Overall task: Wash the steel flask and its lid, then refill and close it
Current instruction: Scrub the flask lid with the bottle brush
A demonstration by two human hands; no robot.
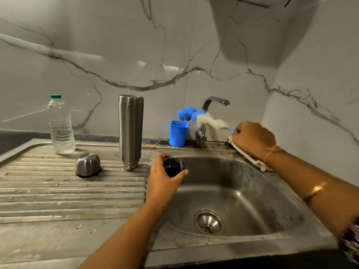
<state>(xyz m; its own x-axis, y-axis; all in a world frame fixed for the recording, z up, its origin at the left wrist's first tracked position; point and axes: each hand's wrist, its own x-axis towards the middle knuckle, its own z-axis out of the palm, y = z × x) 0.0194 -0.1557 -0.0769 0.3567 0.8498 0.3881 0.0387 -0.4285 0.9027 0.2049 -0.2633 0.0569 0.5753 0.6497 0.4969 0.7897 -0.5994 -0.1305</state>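
Two things are held, the black lid [173, 167] gripped by the left hand [161, 181] at the sink [242, 191] edge and the brush [204, 118] pinched by the right hand [252, 140], so the upside-down steel flask [130, 131] on the drainboard [68, 195] could be tipped by a wide swing.

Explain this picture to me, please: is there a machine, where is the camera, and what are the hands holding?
There is no machine. A person wears a camera on the head, and it looks down at their own two bare hands at a kitchen sink. The left hand grips a black lid at the basin's edge. The right hand pinches the thin handle of a bottle brush, which is blurred, near the tap. On the ribbed drainboard the steel flask stands mouth down, with a steel cap and a plastic water bottle nearby. A blue cup sits behind the basin.
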